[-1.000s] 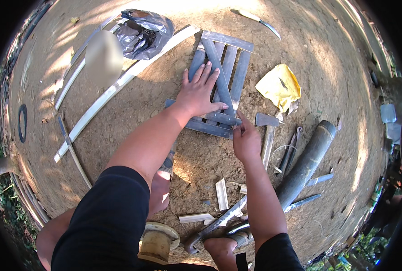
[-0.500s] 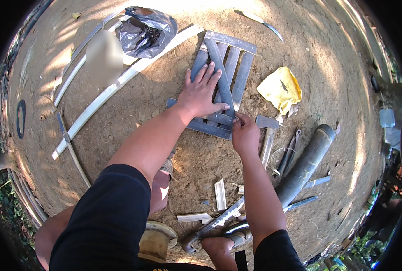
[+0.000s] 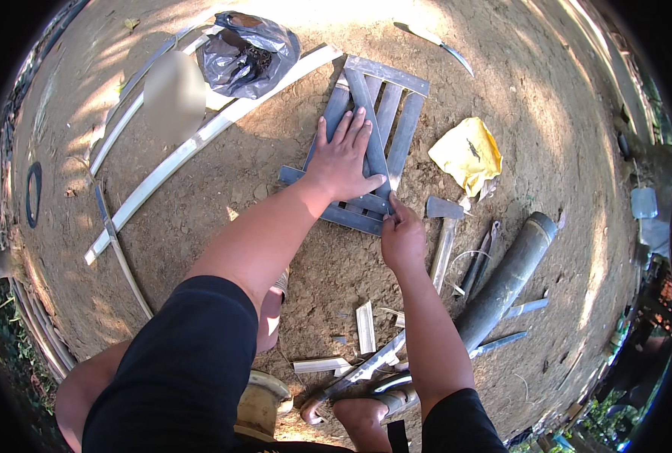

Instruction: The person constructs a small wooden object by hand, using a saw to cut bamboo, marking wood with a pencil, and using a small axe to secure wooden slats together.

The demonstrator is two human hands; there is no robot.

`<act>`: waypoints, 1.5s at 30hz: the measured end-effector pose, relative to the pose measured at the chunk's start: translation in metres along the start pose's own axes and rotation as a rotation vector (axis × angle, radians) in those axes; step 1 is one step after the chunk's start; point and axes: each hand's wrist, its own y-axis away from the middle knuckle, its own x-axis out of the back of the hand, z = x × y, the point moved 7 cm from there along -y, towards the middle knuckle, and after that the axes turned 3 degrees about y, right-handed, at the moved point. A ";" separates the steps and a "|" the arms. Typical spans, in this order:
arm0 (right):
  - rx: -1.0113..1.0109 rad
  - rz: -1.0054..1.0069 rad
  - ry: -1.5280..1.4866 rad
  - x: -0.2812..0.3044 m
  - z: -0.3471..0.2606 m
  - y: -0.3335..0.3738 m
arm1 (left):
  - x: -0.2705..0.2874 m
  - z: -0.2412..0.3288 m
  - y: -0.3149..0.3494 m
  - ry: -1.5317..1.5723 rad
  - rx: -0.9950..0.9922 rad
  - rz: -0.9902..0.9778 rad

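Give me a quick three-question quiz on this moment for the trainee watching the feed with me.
1. True or false: the left hand lies flat, palm down, on the grey slat frame.
2. Which thing lies nearest the right hand? A: the black plastic bag. B: the hammer. C: the curved knife.
3. What kind of surface does the yellow bag lie on?

Key
1. True.
2. B: the hammer lies on the ground just right of that hand, which pinches the frame's near corner.
3. Bare, dry earth, right of the frame.
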 end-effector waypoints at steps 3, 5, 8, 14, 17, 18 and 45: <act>0.042 0.019 0.011 0.001 0.002 0.001 | -0.004 0.001 -0.003 0.099 0.003 0.078; 0.073 0.029 0.028 0.004 0.004 0.000 | -0.002 0.003 -0.004 0.115 0.013 0.049; 0.082 -0.033 -0.009 0.008 0.013 -0.007 | 0.002 0.005 -0.007 0.114 0.030 0.029; -0.047 -0.109 -0.250 0.025 -0.010 -0.033 | 0.003 -0.003 -0.009 0.125 0.043 0.100; -0.026 -0.095 -0.386 0.019 -0.009 -0.056 | 0.001 0.002 -0.012 0.114 0.030 0.078; -0.021 -0.111 -0.428 0.014 -0.008 -0.065 | 0.001 0.003 -0.012 0.098 0.026 0.062; 0.192 0.079 -0.218 -0.005 -0.050 -0.122 | -0.009 -0.020 -0.003 0.145 -0.009 0.139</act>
